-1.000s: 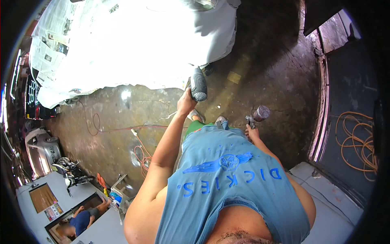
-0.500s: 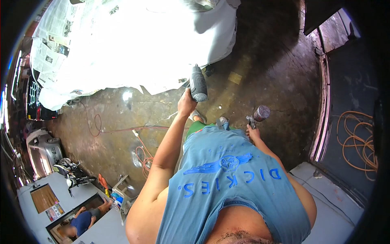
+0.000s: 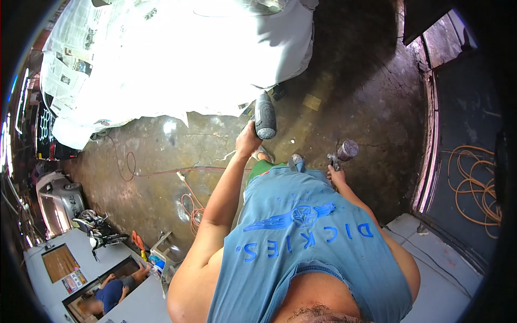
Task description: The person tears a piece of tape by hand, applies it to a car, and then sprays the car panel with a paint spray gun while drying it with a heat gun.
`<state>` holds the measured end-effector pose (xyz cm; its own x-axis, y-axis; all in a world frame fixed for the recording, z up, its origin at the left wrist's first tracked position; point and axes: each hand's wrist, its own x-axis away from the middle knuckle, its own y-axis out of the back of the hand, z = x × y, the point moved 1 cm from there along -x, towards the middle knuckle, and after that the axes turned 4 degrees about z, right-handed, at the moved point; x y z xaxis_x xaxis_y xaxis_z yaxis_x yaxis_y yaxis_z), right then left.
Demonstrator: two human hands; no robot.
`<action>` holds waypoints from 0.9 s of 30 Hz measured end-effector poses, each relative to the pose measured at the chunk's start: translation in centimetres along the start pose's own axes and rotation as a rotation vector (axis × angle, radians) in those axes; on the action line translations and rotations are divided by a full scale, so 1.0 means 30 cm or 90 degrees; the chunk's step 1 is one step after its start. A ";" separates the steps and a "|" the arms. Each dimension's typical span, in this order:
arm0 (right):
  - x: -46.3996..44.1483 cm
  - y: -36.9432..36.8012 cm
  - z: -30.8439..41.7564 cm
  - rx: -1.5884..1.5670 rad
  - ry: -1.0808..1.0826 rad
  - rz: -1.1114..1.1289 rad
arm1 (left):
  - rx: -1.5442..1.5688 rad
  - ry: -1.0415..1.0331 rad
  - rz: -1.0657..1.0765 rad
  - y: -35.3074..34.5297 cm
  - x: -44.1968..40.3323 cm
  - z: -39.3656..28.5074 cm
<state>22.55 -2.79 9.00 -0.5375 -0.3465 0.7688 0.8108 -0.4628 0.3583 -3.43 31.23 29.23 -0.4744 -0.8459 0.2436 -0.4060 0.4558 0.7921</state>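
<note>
My left hand (image 3: 247, 140) is closed round the handle of a dark grey heat gun (image 3: 265, 116), held out in front of me. Its vented round back end faces me, and its front points toward a large form covered in white sheeting (image 3: 215, 70), brightly lit. Low at my right side, my right hand (image 3: 336, 176) grips a spray gun (image 3: 333, 160) with a stained paint cup (image 3: 348, 149) on it. The fingers are partly hidden on both hands.
An air hose (image 3: 204, 168) runs across the stained concrete floor (image 3: 156, 151). Coiled orange hose (image 3: 474, 185) lies at the right. At the left are a silver car part (image 3: 62, 199), a motorcycle (image 3: 99, 229) and a person in a dark blue shirt (image 3: 110, 295).
The heat gun in my left hand has shifted slightly down and right. The shadow on the white sheeting has changed shape. My right hand has barely moved.
</note>
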 end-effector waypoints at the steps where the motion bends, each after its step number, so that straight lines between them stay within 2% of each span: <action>1: -0.002 0.001 -0.002 -0.008 0.003 -0.003 | 0.010 0.006 -0.014 0.005 0.004 -0.005; 6: -0.011 0.006 -0.012 -0.005 0.011 -0.007 | 0.021 0.016 -0.054 0.025 0.008 -0.006; 12: -0.026 -0.003 -0.008 -0.015 0.011 -0.005 | 0.010 -0.013 0.032 0.012 0.024 -0.015; 15: -0.050 -0.005 -0.019 -0.026 0.018 0.016 | -0.004 -0.022 0.025 0.002 0.031 -0.010; 21: -0.072 -0.008 -0.038 -0.042 0.013 0.015 | 0.004 0.068 -0.024 0.028 0.022 0.012; 25: -0.057 -0.004 -0.030 -0.045 0.012 0.010 | -0.004 0.038 -0.018 0.034 0.033 0.017; 27: -0.055 -0.008 -0.031 -0.053 0.013 0.003 | -0.002 0.042 0.037 0.032 0.034 0.005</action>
<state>23.02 -2.88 7.15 -0.5391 -0.3657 0.7587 0.7918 -0.5272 0.3085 -4.42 30.84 30.16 -0.4449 -0.8344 0.3253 -0.3764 0.5038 0.7775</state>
